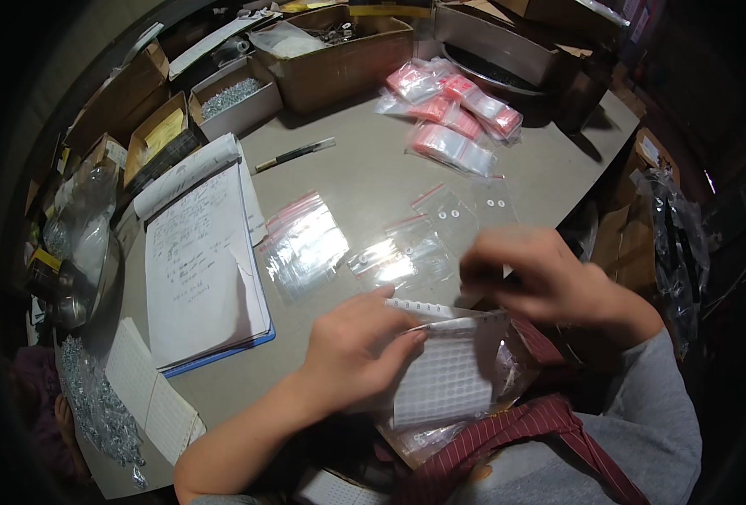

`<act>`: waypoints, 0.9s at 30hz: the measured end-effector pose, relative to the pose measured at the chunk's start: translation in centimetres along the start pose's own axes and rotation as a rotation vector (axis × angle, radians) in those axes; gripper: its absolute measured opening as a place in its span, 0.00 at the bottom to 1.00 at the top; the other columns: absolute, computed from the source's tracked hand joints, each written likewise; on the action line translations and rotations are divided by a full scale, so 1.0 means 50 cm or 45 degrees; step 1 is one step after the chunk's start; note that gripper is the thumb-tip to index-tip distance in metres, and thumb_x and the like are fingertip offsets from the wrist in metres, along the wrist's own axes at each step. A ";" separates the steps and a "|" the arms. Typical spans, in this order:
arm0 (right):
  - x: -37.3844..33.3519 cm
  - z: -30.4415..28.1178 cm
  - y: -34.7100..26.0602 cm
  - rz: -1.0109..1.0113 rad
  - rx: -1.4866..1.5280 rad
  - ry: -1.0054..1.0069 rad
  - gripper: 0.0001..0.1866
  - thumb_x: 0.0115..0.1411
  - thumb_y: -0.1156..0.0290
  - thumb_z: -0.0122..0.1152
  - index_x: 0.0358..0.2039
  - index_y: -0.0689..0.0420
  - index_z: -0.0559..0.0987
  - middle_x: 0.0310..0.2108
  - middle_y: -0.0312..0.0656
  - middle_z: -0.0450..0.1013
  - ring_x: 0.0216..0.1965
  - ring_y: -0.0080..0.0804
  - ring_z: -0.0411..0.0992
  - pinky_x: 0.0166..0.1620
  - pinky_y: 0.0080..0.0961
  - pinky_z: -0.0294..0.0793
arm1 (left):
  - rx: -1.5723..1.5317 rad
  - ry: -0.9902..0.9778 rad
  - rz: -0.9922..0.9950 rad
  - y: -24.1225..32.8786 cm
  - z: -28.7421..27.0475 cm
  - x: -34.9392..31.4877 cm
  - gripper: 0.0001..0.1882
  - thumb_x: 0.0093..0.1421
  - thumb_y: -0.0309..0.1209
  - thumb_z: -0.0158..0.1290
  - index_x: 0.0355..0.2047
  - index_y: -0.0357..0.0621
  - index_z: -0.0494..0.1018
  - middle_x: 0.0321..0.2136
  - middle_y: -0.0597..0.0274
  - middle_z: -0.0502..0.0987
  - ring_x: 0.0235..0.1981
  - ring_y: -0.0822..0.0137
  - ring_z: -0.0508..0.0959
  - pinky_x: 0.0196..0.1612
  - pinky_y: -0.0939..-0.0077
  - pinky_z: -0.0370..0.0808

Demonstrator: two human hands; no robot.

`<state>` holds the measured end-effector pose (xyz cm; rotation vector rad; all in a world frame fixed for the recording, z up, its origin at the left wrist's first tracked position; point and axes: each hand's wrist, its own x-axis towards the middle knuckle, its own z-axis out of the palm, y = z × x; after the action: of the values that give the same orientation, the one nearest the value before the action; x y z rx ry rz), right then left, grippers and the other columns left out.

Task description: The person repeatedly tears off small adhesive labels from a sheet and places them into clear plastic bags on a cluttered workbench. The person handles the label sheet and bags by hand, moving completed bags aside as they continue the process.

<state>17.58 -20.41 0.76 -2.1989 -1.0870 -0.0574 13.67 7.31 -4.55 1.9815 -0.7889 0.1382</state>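
Observation:
A sheet of small round white stickers (443,383) is in my left hand (352,349), its top edge folded over, with the thumb on the front. My right hand (541,273) is just above the sheet's right end, fingers curled together and slightly blurred; whatever they pinch is hidden. Beyond my hands lie clear zip bags (427,240) with red closing strips, some bearing small round white stickers (448,215). Left of these is a fanned stack of clear zip bags (305,248). An open box (415,454) with plastic bags inside sits under the sheet, near my lap.
A clipboard with handwritten paper (196,278) lies left, with a pen (293,156) beyond it. Bundles of red-striped bags (453,118) are piled far right. Boxes of metal parts (234,97) line the back. Bagged hardware (99,404) and more sheets (150,387) lie near left.

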 end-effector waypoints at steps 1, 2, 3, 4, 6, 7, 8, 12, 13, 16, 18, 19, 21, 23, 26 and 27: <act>0.024 -0.005 0.019 0.118 0.088 -0.031 0.11 0.56 0.73 0.69 0.39 0.61 0.80 0.34 0.45 0.78 0.33 0.41 0.77 0.39 0.34 0.76 | 0.030 -0.005 0.020 -0.001 -0.001 0.000 0.07 0.55 0.24 0.66 0.35 0.40 0.84 0.29 0.53 0.83 0.31 0.55 0.83 0.61 0.54 0.77; 0.043 -0.013 0.037 0.242 0.168 -0.053 0.10 0.60 0.70 0.69 0.38 0.62 0.80 0.32 0.43 0.78 0.32 0.36 0.77 0.39 0.30 0.76 | 0.028 -0.022 0.056 0.000 -0.001 0.006 0.07 0.55 0.25 0.65 0.35 0.41 0.84 0.29 0.53 0.83 0.31 0.55 0.83 0.61 0.54 0.77; 0.060 -0.022 0.044 0.325 0.168 -0.127 0.11 0.62 0.69 0.68 0.38 0.63 0.81 0.32 0.43 0.79 0.32 0.34 0.77 0.39 0.29 0.75 | 0.028 -0.038 0.090 0.003 -0.001 0.013 0.07 0.55 0.25 0.65 0.34 0.41 0.84 0.29 0.53 0.83 0.32 0.54 0.83 0.61 0.54 0.77; 0.081 -0.024 0.050 0.395 0.182 -0.213 0.12 0.63 0.67 0.67 0.38 0.64 0.81 0.32 0.43 0.79 0.32 0.32 0.76 0.39 0.29 0.75 | 0.037 -0.045 0.105 0.005 -0.003 0.012 0.07 0.55 0.25 0.65 0.34 0.41 0.84 0.29 0.54 0.83 0.33 0.54 0.83 0.61 0.54 0.77; 0.111 -0.024 0.049 0.461 0.111 -0.343 0.13 0.61 0.67 0.66 0.38 0.64 0.81 0.32 0.45 0.80 0.32 0.34 0.77 0.40 0.31 0.76 | 0.027 -0.016 0.167 0.004 -0.002 0.013 0.05 0.56 0.26 0.65 0.33 0.41 0.81 0.27 0.53 0.80 0.32 0.50 0.82 0.60 0.53 0.77; 0.115 -0.013 0.061 0.438 0.062 -0.365 0.12 0.61 0.67 0.66 0.38 0.64 0.81 0.32 0.46 0.80 0.32 0.36 0.77 0.40 0.32 0.76 | 0.018 -0.003 0.194 0.002 0.002 0.012 0.05 0.57 0.27 0.64 0.32 0.41 0.79 0.26 0.53 0.79 0.31 0.49 0.81 0.60 0.52 0.78; 0.120 -0.004 0.069 0.415 0.012 -0.387 0.12 0.60 0.68 0.66 0.37 0.64 0.80 0.31 0.46 0.79 0.32 0.39 0.78 0.40 0.33 0.76 | 0.026 -0.001 0.204 0.002 0.002 0.012 0.05 0.57 0.27 0.64 0.32 0.41 0.79 0.26 0.53 0.79 0.31 0.49 0.81 0.60 0.52 0.78; 0.117 0.016 0.077 0.250 -0.476 -0.278 0.10 0.59 0.70 0.65 0.35 0.64 0.78 0.32 0.49 0.78 0.34 0.50 0.77 0.40 0.38 0.76 | 0.048 -0.010 0.184 0.002 0.002 0.008 0.05 0.55 0.26 0.65 0.32 0.43 0.81 0.27 0.54 0.80 0.32 0.51 0.82 0.60 0.53 0.78; 0.113 0.019 0.082 0.225 -0.590 -0.214 0.09 0.60 0.71 0.65 0.34 0.64 0.77 0.32 0.50 0.78 0.35 0.52 0.77 0.40 0.39 0.76 | 0.054 -0.020 0.164 0.002 0.001 0.006 0.05 0.54 0.26 0.65 0.32 0.44 0.82 0.27 0.55 0.81 0.33 0.52 0.83 0.61 0.53 0.78; 0.132 0.014 0.082 0.150 -0.465 -0.168 0.10 0.57 0.71 0.65 0.35 0.63 0.77 0.33 0.52 0.77 0.38 0.55 0.77 0.43 0.44 0.76 | 0.064 -0.010 0.186 0.000 0.002 0.004 0.06 0.53 0.26 0.65 0.32 0.44 0.81 0.27 0.56 0.80 0.32 0.52 0.82 0.60 0.53 0.78; 0.154 0.010 0.063 0.152 -0.199 -0.246 0.10 0.56 0.71 0.64 0.36 0.62 0.78 0.35 0.52 0.78 0.40 0.55 0.77 0.45 0.45 0.75 | 0.097 -0.024 0.206 0.000 0.002 0.004 0.07 0.53 0.26 0.66 0.33 0.45 0.81 0.26 0.56 0.80 0.32 0.53 0.82 0.60 0.53 0.78; 0.167 0.011 0.048 0.176 -0.052 -0.313 0.11 0.56 0.71 0.64 0.37 0.62 0.78 0.35 0.52 0.78 0.40 0.55 0.77 0.45 0.45 0.76 | 0.115 -0.030 0.218 0.002 0.002 0.004 0.07 0.53 0.27 0.66 0.33 0.45 0.81 0.26 0.57 0.80 0.32 0.53 0.82 0.60 0.53 0.79; 0.180 0.029 0.042 0.178 0.188 -0.375 0.12 0.57 0.71 0.63 0.40 0.62 0.78 0.38 0.54 0.79 0.42 0.55 0.77 0.47 0.43 0.76 | 0.109 -0.011 0.233 -0.001 0.005 0.002 0.08 0.53 0.27 0.66 0.33 0.45 0.81 0.26 0.57 0.79 0.32 0.53 0.82 0.60 0.53 0.79; 0.191 0.039 0.038 0.131 0.090 -0.342 0.12 0.56 0.71 0.63 0.39 0.62 0.78 0.36 0.54 0.78 0.41 0.55 0.77 0.45 0.44 0.76 | 0.103 0.005 0.241 -0.003 0.008 0.001 0.08 0.53 0.27 0.66 0.34 0.46 0.81 0.27 0.58 0.79 0.32 0.53 0.82 0.60 0.53 0.79; 0.189 0.051 0.058 -0.015 -0.123 -0.240 0.09 0.57 0.73 0.64 0.36 0.62 0.77 0.33 0.51 0.76 0.36 0.51 0.76 0.41 0.40 0.76 | 0.106 0.015 0.248 -0.002 0.009 0.001 0.08 0.53 0.27 0.66 0.34 0.46 0.81 0.27 0.58 0.79 0.32 0.52 0.82 0.59 0.54 0.79; 0.185 0.051 0.067 -0.076 -0.204 -0.195 0.08 0.57 0.74 0.64 0.35 0.63 0.77 0.33 0.49 0.76 0.34 0.48 0.76 0.38 0.39 0.76 | 0.115 0.007 0.250 -0.001 0.007 0.002 0.08 0.54 0.27 0.66 0.34 0.45 0.81 0.27 0.58 0.79 0.32 0.52 0.82 0.59 0.54 0.79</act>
<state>25.38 -13.98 -0.09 -2.3441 -1.2718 -0.0019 13.70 6.97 -4.75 1.9837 -0.9878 0.2990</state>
